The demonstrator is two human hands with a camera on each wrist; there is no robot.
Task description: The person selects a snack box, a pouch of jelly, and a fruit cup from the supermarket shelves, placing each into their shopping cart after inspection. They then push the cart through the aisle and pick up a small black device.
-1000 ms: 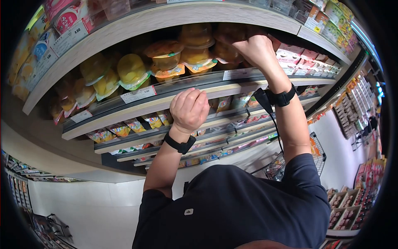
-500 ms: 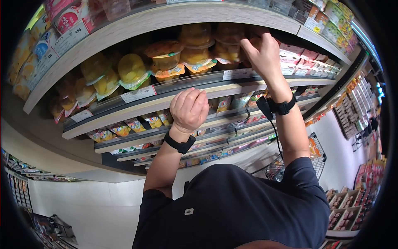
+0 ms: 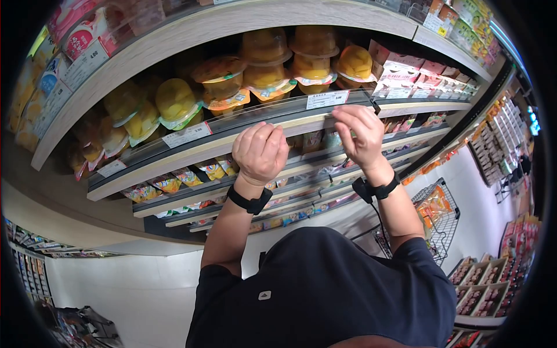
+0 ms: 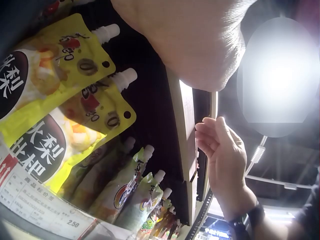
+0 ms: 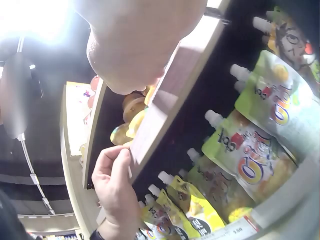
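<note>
In the head view my left hand (image 3: 260,153), palm down, is at the shelf's front edge with fingers loosely bent and holding nothing; contact with the edge is unclear. My right hand (image 3: 361,136) hangs loosely curled and empty, just below a price tag (image 3: 327,100). Above and behind both hands, domed cups of yellow fruit (image 3: 267,75) stand in stacks, with a single cup (image 3: 355,62) at the right end. From the left wrist camera, the right hand (image 4: 227,160) shows bent fingers. The left hand (image 5: 117,185) appears beside the shelf edge in the right wrist view.
Pink and white boxes (image 3: 400,72) stand right of the cups. Spouted pouches (image 4: 55,80) fill a lower shelf. An upper shelf board (image 3: 232,26) overhangs the cups. A wire cart (image 3: 444,217) with an orange bag is at the right, by the floor (image 3: 151,284).
My right hand has come down and back from among the cups, uncovering those at the right end. The left hand stays nearly in place. The head view has shifted slightly.
</note>
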